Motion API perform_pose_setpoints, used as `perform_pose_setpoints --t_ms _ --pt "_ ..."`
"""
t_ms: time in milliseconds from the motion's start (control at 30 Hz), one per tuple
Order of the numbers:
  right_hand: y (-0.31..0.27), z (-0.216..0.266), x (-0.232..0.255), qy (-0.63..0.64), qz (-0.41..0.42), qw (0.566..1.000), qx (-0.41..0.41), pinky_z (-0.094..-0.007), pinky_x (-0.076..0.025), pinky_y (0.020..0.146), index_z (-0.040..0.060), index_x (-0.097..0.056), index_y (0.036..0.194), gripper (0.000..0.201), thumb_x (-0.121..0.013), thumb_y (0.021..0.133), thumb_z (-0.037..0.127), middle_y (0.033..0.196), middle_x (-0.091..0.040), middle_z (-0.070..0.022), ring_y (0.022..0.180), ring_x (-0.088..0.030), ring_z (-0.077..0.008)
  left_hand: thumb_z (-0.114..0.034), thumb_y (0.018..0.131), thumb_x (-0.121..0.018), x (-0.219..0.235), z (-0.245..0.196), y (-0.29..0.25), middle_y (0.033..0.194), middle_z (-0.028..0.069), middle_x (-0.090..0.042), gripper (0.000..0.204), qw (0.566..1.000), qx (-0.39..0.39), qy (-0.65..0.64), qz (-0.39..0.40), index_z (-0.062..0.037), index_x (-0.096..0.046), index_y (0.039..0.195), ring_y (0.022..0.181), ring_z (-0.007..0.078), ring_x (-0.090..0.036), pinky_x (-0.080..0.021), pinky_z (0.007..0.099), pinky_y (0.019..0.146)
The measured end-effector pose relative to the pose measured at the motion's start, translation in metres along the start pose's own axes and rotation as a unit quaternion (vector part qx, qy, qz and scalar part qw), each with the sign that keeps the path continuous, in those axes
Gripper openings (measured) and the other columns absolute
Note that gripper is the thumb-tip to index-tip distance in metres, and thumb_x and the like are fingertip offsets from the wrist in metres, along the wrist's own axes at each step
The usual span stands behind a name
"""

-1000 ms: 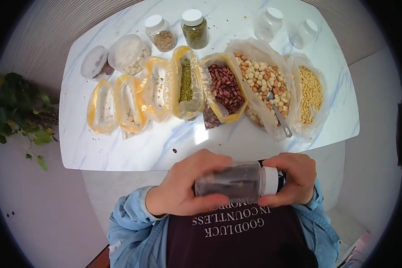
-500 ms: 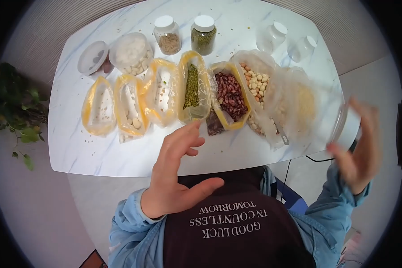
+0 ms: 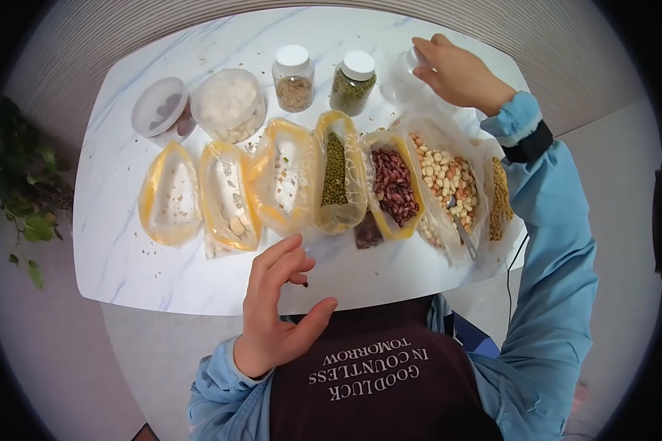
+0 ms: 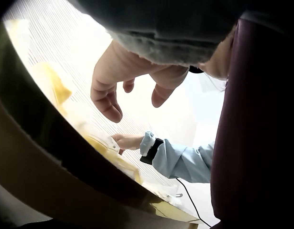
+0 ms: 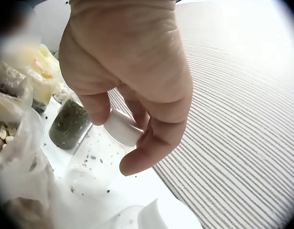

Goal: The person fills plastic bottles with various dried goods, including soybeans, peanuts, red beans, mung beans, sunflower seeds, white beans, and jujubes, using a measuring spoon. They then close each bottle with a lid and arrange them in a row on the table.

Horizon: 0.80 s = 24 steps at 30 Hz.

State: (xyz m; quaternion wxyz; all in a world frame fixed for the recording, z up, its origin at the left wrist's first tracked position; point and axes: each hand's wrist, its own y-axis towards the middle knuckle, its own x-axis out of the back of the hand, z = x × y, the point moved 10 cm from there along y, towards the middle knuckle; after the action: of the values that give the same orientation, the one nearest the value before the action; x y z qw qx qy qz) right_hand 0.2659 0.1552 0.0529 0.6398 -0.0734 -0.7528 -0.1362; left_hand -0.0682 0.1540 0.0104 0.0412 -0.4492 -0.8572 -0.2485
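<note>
At the back of the table, my right hand (image 3: 460,73) pinches the white lid (image 5: 122,128) of a clear jar (image 3: 397,87), thumb on one side and fingers on the other. The jar stands upright beside a jar of green beans (image 3: 353,87); its see-through body (image 5: 92,157) holds no beans that show. My left hand (image 3: 276,309) hovers over the table's front edge with fingers loosely bent and nothing held. In the left wrist view the same hand (image 4: 132,71) hangs with its thumb apart from the fingers. A small dark bean (image 3: 305,284) lies near its fingertips.
Open bags line the table: green beans (image 3: 335,176), red beans (image 3: 395,187), peanuts with a spoon (image 3: 445,176) and yellow beans (image 3: 499,202), plus several nearly bare ones. Two plastic tubs (image 3: 228,106) stand at back left. Another white-lidded jar (image 5: 161,214) is close to my right hand.
My right hand has carried the clear jar from in front of my body round the right side to the table's back. My left hand has let go of it and stayed near the front edge.
</note>
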Motion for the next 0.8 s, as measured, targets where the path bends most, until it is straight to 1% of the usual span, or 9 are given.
perform_pose_setpoints --t_ms 67,100,200,300,400,500,600,800 --pt "0.007 -0.002 -0.017 -0.004 0.043 0.999 -0.028 -0.0460 -0.050 0.075 0.0000 -0.051 0.109 0.031 -0.053 0.092 0.026 0.102 -0.054 -0.0228 0.086 -0.060 -0.0382 -0.003 0.072 -0.075 0.004 0.004 0.001 0.130 0.0246 -0.045 0.062 1.000 0.004 0.001 -0.005 0.0014 -0.046 0.126 0.096 0.0249 -0.060 -0.052 0.0310 0.072" --pt "0.009 -0.002 -0.018 0.001 0.054 0.998 -0.035 -0.0464 -0.050 0.075 -0.0004 -0.050 0.111 0.034 -0.054 0.092 0.028 0.103 -0.054 -0.0233 0.087 -0.060 -0.0397 -0.003 0.072 -0.075 0.005 0.005 0.002 0.130 0.0246 -0.045 0.062 1.000 0.007 0.003 -0.006 0.0014 -0.046 0.126 0.096 0.0249 -0.060 -0.051 0.0310 0.072" --pt "0.012 -0.007 -0.018 -0.034 0.069 0.996 -0.050 -0.0420 -0.049 0.076 0.0023 -0.039 0.134 0.052 -0.054 0.092 0.027 0.104 -0.053 -0.0202 0.087 -0.059 -0.0355 -0.003 0.072 -0.075 0.006 0.008 0.003 0.130 0.0246 -0.046 0.060 1.000 0.011 0.002 -0.007 0.0015 -0.047 0.125 0.096 0.0248 -0.060 -0.051 0.0310 0.072" --pt "0.010 0.015 0.016 -0.019 -0.022 1.000 -0.005 -0.0452 -0.050 0.076 0.0041 -0.047 0.127 0.050 -0.059 0.088 0.032 0.106 -0.055 -0.0226 0.089 -0.061 -0.0373 -0.004 0.073 -0.075 0.006 0.011 0.005 0.129 0.0245 -0.046 0.059 1.000 0.010 -0.004 -0.007 0.0016 -0.047 0.125 0.095 0.0245 -0.060 -0.051 0.0311 0.072" --pt "0.013 0.048 0.034 0.031 -0.099 0.990 0.090 -0.0443 -0.051 0.076 0.0083 -0.047 0.131 0.053 -0.060 0.086 0.034 0.105 -0.056 -0.0216 0.089 -0.061 -0.0359 -0.004 0.073 -0.075 0.004 0.012 0.008 0.128 0.0243 -0.047 0.057 1.000 0.011 -0.009 -0.007 0.0017 -0.048 0.123 0.094 0.0241 -0.060 -0.051 0.0312 0.071" --pt "0.018 0.068 0.017 0.067 -0.059 0.991 0.100 -0.0391 -0.049 0.071 0.0141 -0.046 0.135 0.054 -0.063 0.087 0.034 0.100 -0.055 -0.0172 0.082 -0.059 -0.0314 -0.003 0.073 -0.075 0.002 0.010 0.010 0.126 0.0239 -0.049 0.054 1.000 0.011 -0.008 -0.002 0.0014 -0.050 0.121 0.093 0.0237 -0.060 -0.051 0.0309 0.071" --pt "0.023 0.078 0.001 0.058 0.002 0.996 0.072 -0.0394 -0.049 0.070 0.0140 -0.046 0.135 0.054 -0.063 0.088 0.035 0.098 -0.056 -0.0171 0.081 -0.059 -0.0313 -0.003 0.073 -0.075 0.001 0.009 0.009 0.125 0.0236 -0.050 0.052 1.000 0.012 -0.004 0.003 0.0010 -0.052 0.119 0.092 0.0236 -0.059 -0.051 0.0305 0.070" --pt "0.028 0.076 -0.005 0.075 -0.004 0.995 0.068 -0.0411 -0.048 0.070 0.0078 -0.050 0.119 0.044 -0.062 0.088 0.035 0.093 -0.058 -0.0189 0.080 -0.060 -0.0350 -0.004 0.072 -0.075 0.003 0.008 0.006 0.124 0.0236 -0.051 0.052 1.000 0.015 -0.003 -0.002 0.0003 -0.052 0.118 0.091 0.0235 -0.059 -0.051 0.0302 0.069"
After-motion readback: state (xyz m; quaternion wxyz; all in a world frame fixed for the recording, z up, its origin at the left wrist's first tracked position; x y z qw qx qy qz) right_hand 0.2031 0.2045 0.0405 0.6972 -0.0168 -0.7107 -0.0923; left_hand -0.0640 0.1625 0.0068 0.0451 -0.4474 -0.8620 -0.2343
